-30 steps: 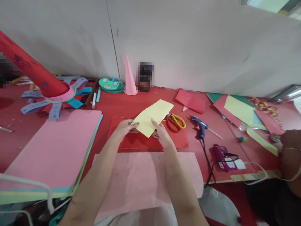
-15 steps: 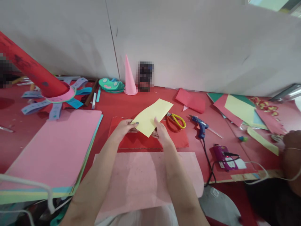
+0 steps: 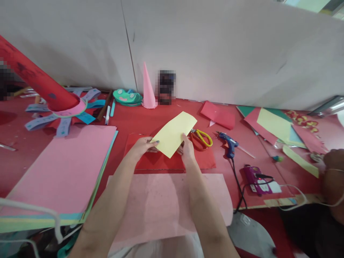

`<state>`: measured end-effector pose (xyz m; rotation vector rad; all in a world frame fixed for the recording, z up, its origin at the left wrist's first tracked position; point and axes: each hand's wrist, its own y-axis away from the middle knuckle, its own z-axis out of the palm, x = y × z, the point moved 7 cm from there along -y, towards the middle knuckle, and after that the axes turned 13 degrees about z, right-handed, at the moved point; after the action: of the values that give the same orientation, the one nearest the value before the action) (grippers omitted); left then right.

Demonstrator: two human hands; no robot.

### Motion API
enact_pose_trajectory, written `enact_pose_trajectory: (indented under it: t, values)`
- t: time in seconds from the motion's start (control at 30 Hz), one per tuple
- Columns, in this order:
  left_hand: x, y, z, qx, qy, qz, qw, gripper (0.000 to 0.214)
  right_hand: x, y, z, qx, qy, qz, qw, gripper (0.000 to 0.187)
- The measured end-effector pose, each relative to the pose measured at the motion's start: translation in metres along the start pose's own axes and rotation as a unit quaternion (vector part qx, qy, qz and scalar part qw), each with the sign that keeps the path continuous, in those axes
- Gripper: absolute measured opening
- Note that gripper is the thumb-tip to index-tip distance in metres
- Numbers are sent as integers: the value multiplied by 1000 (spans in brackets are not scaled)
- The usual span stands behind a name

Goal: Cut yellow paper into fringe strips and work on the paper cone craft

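I hold a yellow sheet of paper (image 3: 174, 133) tilted above a red sheet (image 3: 161, 161) on the red table (image 3: 150, 118). My left hand (image 3: 142, 147) pinches its near left corner, thumb on top. My right hand (image 3: 187, 149) grips its lower right edge with the fingers closed on the paper. A large pale pink sheet (image 3: 166, 204) lies under my forearms. Yellow-handled scissors (image 3: 201, 138) lie just right of my right hand.
A blue glue gun (image 3: 228, 143) with a black cord and a purple device (image 3: 255, 179) lie to the right. A stack of pink paper (image 3: 61, 168) fills the left. A pink cone (image 3: 148, 87), a red tube (image 3: 34, 80) and another person's arm (image 3: 331, 175) are around.
My right hand has slid along the yellow sheet's lower edge toward the right. The sheet has shifted slightly; my left hand has stayed in place.
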<state>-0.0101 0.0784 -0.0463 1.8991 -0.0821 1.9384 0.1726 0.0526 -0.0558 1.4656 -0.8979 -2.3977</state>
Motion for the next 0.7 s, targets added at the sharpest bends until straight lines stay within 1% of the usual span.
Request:
enact_pose_trajectory:
  t: [0.13, 0.3, 0.37, 0.43, 0.5, 0.57, 0.63, 0.7]
  values:
    - [-1, 0, 1, -5, -3, 3, 1000, 25, -3, -3, -10, 34, -25, -15, 999, 41]
    - [-1, 0, 1, -6, -10, -2, 1000, 24, -8, -3, -15, 52, -21, -39, 998, 40]
    - [0, 1, 2, -4, -10, -3, 1000, 23, -8, -1, -16, 60, -23, -35, 997, 40]
    - [0, 2, 4, -7, -9, -8, 1000, 22, -6, -1, -13, 48, -10, -17, 999, 37]
    - [-1, 3, 7, -10, -13, -12, 1000, 22, -1, -2, -6, 16, 17, 3, 1000, 31]
    - [-1, 2, 8, -8, -21, -10, 1000, 22, 3, -3, -2, -3, 40, 14, 999, 34]
    - [-1, 1, 7, -1, -28, -1, 1000, 21, 6, -5, -2, 2, 61, 10, 998, 35]
    - [-1, 0, 5, 2, -36, 6, 999, 19, 6, -6, -4, 14, 84, -3, 996, 32]
